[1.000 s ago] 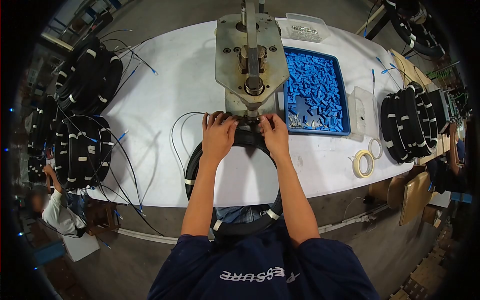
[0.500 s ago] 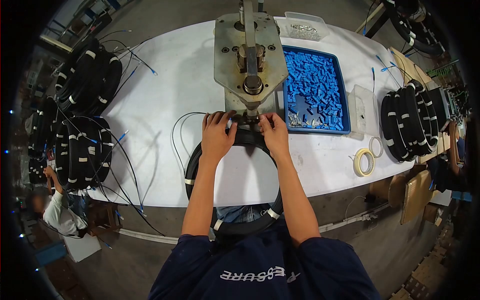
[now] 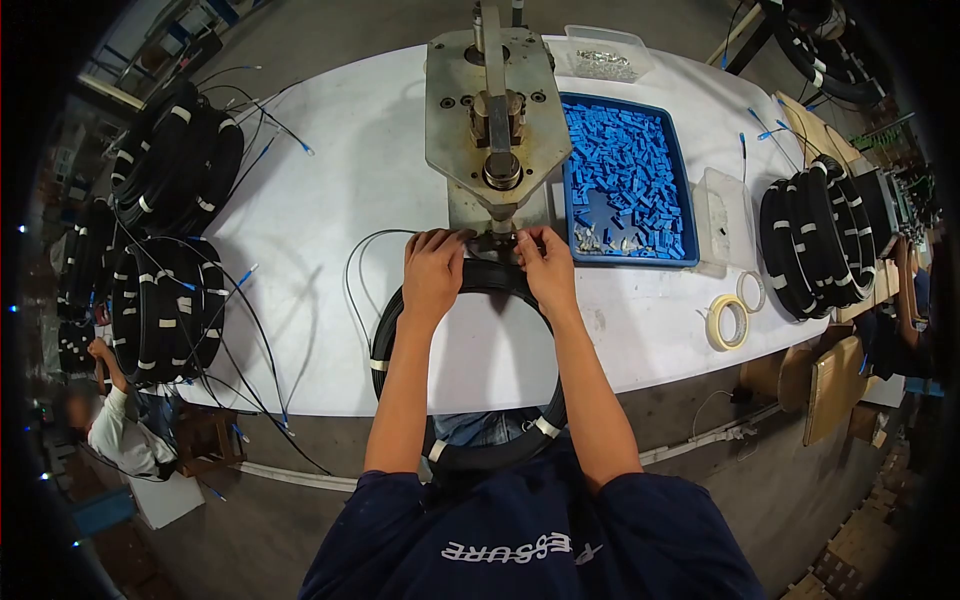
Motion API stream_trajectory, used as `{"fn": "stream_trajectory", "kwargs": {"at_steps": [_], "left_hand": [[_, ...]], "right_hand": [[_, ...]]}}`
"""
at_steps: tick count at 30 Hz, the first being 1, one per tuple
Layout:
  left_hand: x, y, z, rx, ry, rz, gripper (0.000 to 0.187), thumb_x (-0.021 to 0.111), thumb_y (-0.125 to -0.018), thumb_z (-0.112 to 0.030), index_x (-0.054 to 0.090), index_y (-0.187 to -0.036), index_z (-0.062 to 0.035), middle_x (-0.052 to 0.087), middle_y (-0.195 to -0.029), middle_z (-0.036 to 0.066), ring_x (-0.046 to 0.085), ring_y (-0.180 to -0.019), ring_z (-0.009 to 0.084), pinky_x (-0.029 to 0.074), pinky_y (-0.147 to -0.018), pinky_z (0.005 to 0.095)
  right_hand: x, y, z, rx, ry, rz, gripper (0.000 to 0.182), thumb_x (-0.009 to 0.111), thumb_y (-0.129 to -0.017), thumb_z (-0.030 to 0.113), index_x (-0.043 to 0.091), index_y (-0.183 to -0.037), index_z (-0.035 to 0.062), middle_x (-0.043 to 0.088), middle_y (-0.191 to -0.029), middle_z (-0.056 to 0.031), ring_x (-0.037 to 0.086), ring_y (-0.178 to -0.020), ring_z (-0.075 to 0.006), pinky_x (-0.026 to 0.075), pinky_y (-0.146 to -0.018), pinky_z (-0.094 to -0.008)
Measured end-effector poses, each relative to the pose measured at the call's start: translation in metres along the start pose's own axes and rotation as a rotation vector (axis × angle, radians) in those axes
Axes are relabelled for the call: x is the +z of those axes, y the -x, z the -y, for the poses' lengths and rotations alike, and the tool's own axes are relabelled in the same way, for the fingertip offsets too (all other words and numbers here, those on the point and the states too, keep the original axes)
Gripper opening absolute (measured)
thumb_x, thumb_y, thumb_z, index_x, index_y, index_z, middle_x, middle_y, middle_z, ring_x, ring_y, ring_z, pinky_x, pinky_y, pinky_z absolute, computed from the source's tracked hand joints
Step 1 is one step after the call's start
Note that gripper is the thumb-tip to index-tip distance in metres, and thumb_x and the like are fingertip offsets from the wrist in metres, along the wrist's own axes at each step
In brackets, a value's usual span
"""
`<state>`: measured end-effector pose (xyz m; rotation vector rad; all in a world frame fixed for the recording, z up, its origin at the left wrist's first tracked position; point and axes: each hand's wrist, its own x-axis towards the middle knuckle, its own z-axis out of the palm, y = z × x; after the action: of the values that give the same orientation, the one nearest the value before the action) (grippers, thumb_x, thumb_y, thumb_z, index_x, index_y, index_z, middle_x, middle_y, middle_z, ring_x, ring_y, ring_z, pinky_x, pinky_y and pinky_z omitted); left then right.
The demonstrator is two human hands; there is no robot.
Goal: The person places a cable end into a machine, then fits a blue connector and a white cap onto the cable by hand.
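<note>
A bench press stands at the far middle of the table, its ram pointing down between my hands. My left hand is closed at the left of the ram, where a thin black cable runs in under its fingers. On the other side my right hand pinches close to the press's lower tooling; whatever it holds is too small and covered to make out. Below both hands lies a black cable coil bound with white tape, reaching over the table's near edge against my body.
Right of the press sits a blue tray of small blue connector parts. Clear boxes, tape rolls and cable coils lie farther right. More coils with loose ends stand left, near another person.
My left fingers have curled in further, and the small bluish piece seen by them before is hidden now. The right hand stays by the tooling, with a slight shift of its fingers.
</note>
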<state>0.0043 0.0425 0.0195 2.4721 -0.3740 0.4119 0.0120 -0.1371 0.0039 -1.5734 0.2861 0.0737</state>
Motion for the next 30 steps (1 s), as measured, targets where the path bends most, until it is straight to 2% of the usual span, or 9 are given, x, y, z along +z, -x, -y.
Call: {"fn": "stream_trajectory", "kwargs": {"at_steps": [9, 16, 22, 30], "left_hand": [[0.003, 0.001, -0.004, -0.049, -0.024, -0.089, 0.025, 0.060, -0.090, -0.014, 0.066, -0.114, -0.0098, 0.068, -0.104, 0.009, 0.060, -0.099, 0.0307, 0.042, -0.092, 0.0412], [0.006, 0.003, 0.000, -0.056, -0.039, -0.019, 0.021, 0.060, -0.091, -0.017, 0.067, -0.108, -0.0091, 0.067, -0.098, 0.009, 0.060, -0.097, 0.0294, 0.042, -0.089, 0.0421], [0.005, 0.002, -0.001, -0.086, -0.003, -0.007, 0.020, 0.058, -0.092, -0.017, 0.068, -0.107, -0.0093, 0.067, -0.098, 0.008, 0.060, -0.095, 0.0297, 0.044, -0.085, 0.0413], [-0.002, 0.000, -0.010, -0.069, 0.064, -0.013, 0.022, 0.058, -0.091, -0.013, 0.070, -0.110, -0.0082, 0.067, -0.091, 0.012, 0.060, -0.086, 0.0318, 0.048, -0.077, 0.0405]], "right_hand": [[0.000, 0.000, 0.000, -0.024, 0.003, 0.005, 0.019, 0.060, -0.096, 0.017, 0.061, -0.094, -0.0019, 0.062, -0.075, -0.0045, 0.051, -0.064, -0.0096, 0.044, -0.061, -0.0257], [0.000, 0.000, 0.000, -0.012, -0.019, 0.004, 0.019, 0.060, -0.096, 0.016, 0.061, -0.093, -0.0018, 0.060, -0.074, -0.0035, 0.049, -0.064, -0.0092, 0.042, -0.061, -0.0251], [0.000, -0.001, -0.002, -0.012, -0.026, 0.009, 0.019, 0.060, -0.096, 0.017, 0.061, -0.093, -0.0015, 0.061, -0.075, -0.0034, 0.050, -0.064, -0.0090, 0.043, -0.061, -0.0250], [0.000, 0.001, 0.001, 0.004, -0.015, 0.006, 0.019, 0.060, -0.096, 0.018, 0.061, -0.094, -0.0013, 0.061, -0.075, -0.0039, 0.051, -0.064, -0.0091, 0.044, -0.061, -0.0252]]}}
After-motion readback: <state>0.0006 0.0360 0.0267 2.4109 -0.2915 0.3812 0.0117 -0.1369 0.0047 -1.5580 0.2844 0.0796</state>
